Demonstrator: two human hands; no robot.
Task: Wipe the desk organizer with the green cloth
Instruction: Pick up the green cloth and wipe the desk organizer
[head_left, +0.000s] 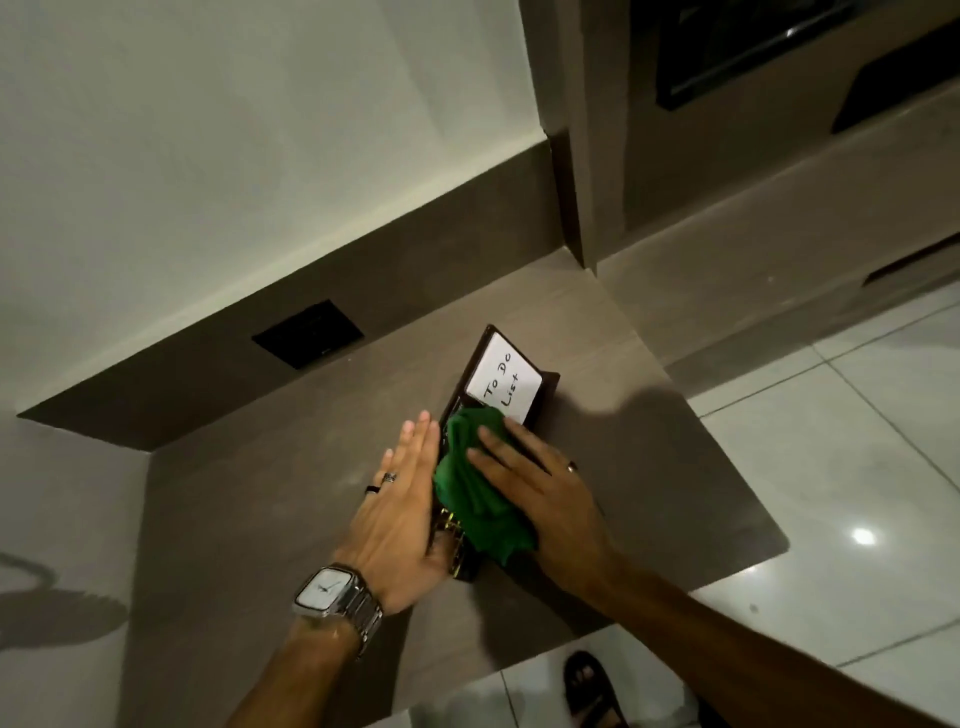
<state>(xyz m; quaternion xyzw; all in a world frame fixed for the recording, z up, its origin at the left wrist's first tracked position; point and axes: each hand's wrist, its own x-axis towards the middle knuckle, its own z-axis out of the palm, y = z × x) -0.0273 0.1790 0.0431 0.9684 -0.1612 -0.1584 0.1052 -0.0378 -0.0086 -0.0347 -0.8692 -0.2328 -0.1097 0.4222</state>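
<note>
A dark brown desk organizer (548, 387) lies on the grey-brown counter (291, 488), with a white "To Do List" note pad (503, 383) in its far end. The green cloth (475, 488) is bunched on top of the organizer's middle. My right hand (545, 493) lies flat on the cloth, fingers spread, pressing it down. My left hand (402, 512), with rings and a metal watch, rests flat against the organizer's left side, fingers straight. The near end of the organizer (457, 545) shows gold-coloured items, mostly hidden by both hands.
A black socket plate (307, 334) sits in the dark backsplash behind the counter. The counter ends at a rounded corner (774, 545) on the right, above a white tiled floor (831, 467). A foot in a black sandal (589, 691) is below the front edge.
</note>
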